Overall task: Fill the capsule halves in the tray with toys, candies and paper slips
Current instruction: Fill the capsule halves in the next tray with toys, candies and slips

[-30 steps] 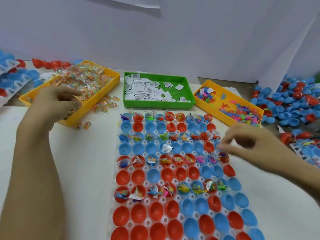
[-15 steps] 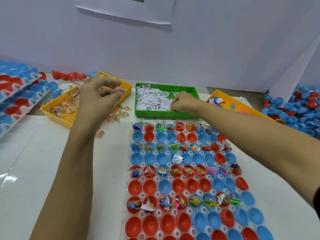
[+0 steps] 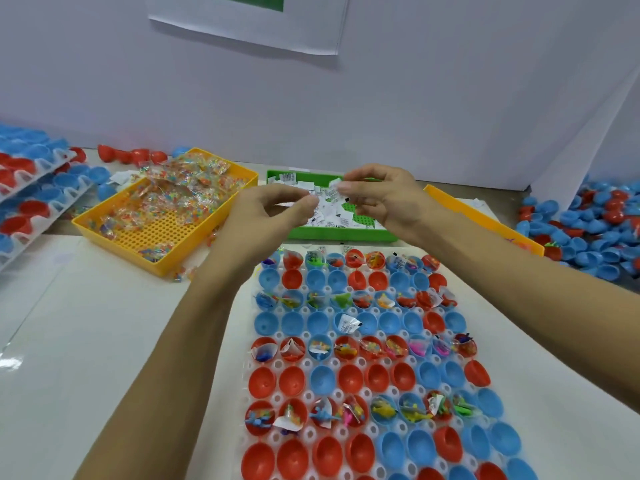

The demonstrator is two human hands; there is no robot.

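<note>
A white holder tray (image 3: 367,362) in front of me carries rows of red and blue capsule halves; alternate rows hold toys, candies and slips, the others are bare. Both hands hover over the green tray of paper slips (image 3: 332,233). My left hand (image 3: 266,216) and my right hand (image 3: 384,199) face each other, fingertips almost meeting, pinching white paper slips (image 3: 329,197) between them. A yellow tray of wrapped candies (image 3: 166,209) lies to the left. The yellow toy tray (image 3: 485,220) on the right is mostly hidden behind my right forearm.
Stacked holder trays of red and blue halves (image 3: 31,188) sit at the far left. A heap of loose capsule halves (image 3: 595,230) lies at the far right. A few loose candies (image 3: 181,273) lie beside the candy tray. A white wall backs the table.
My left hand left the candy tray and moved right to the green slip tray. My right hand rose from the slips, and the two hands now meet, pinching slips.
</note>
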